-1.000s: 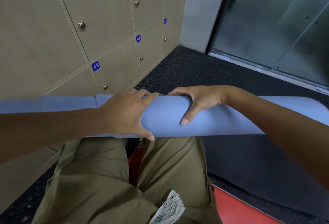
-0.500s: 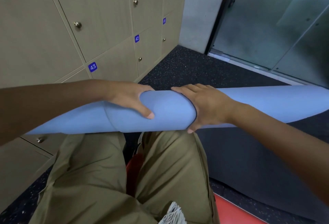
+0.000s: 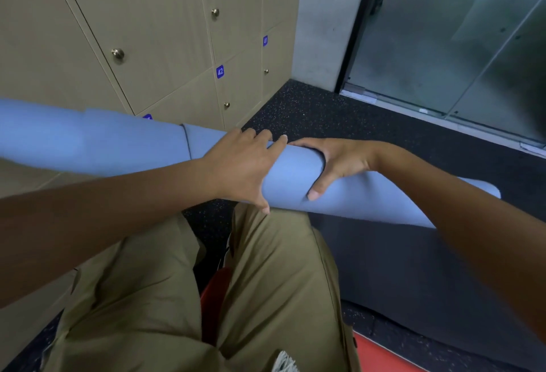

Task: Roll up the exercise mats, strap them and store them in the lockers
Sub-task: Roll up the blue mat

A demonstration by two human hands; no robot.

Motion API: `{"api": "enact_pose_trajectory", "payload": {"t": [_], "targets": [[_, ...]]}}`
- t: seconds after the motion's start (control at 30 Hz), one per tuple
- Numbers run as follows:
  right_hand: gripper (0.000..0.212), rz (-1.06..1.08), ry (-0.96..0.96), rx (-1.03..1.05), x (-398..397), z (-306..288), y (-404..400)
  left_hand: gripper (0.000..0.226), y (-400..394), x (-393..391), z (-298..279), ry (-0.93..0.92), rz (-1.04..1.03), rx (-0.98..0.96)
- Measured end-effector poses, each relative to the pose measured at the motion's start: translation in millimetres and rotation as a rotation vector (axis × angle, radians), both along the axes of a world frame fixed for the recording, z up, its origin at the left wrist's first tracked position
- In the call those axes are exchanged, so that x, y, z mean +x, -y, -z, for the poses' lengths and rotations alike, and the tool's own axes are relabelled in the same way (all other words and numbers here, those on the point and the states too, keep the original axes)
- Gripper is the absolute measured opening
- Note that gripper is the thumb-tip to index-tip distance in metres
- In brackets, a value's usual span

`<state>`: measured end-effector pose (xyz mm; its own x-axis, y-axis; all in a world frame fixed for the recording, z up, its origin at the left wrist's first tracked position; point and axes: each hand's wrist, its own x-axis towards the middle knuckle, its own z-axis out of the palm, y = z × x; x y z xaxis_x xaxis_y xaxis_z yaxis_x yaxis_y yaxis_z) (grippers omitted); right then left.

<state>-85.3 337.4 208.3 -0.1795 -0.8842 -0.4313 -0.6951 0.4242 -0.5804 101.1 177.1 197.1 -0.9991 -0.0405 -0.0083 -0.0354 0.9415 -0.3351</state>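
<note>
Two rows of tan lockers (image 3: 165, 46) fill the frame from 9 to 12 o'clock, all doors we can see closed, numbered 38, 41 and 42; glass doors (image 3: 443, 41) stand at 1 to 2 o'clock over dark speckled floor (image 3: 310, 111).

Next in size: a dark grey mat (image 3: 413, 277) lies on the floor at 4 o'clock, with a strip of red mat (image 3: 381, 354) at 5 o'clock.

Task item: the blue mat (image 3: 289, 171), rolled, is held above our knees at frame centre. Its long axis runs from 9 o'clock down towards 3 o'clock. We see no strap on it.

Left hand (image 3: 239, 171): draped over the roll from above, fingers spread and fairly straight, thumb under the near edge, pressing rather than clamping.

Right hand (image 3: 339, 162): just beside the left, fingers curled over the far side, thumb down the near face, gripping the roll.

Judgement: both hands sit mid-length, equally near. The lockers lie off the roll's 9 o'clock end, so we expect stowing to need the roll turned end-on.
</note>
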Motion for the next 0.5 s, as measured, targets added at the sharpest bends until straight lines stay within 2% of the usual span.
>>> {"api": "enact_pose_trajectory", "payload": {"t": [0.13, 0.27, 0.37, 0.43, 0.5], "targets": [[0.091, 0.159, -0.136, -0.177, -6.4, 7.9, -19.1, 0.115, 7.1, -20.4, -2.9, 0.021, -0.028, 0.071], [0.099, 0.326, -0.545, -0.424, -7.6, 21.9, -35.2, 0.099, 16.0, -36.9, -5.0, 0.05, -0.143, 0.296], [0.089, 0.433, -0.767, -0.608, -5.0, 29.1, -36.8, 0.098, 19.3, -52.7, -8.2, 0.038, -0.201, 0.406], [0.093, 0.58, -0.807, -0.657, -3.6, 28.8, -33.8, 0.1, 21.0, -62.8, -15.4, 0.008, -0.217, 0.467], [0.107, 0.773, -0.742, -0.698, -2.5, 22.9, -28.4, 0.099, 23.9, -71.9, -25.4, -0.03, -0.23, 0.509]]}}
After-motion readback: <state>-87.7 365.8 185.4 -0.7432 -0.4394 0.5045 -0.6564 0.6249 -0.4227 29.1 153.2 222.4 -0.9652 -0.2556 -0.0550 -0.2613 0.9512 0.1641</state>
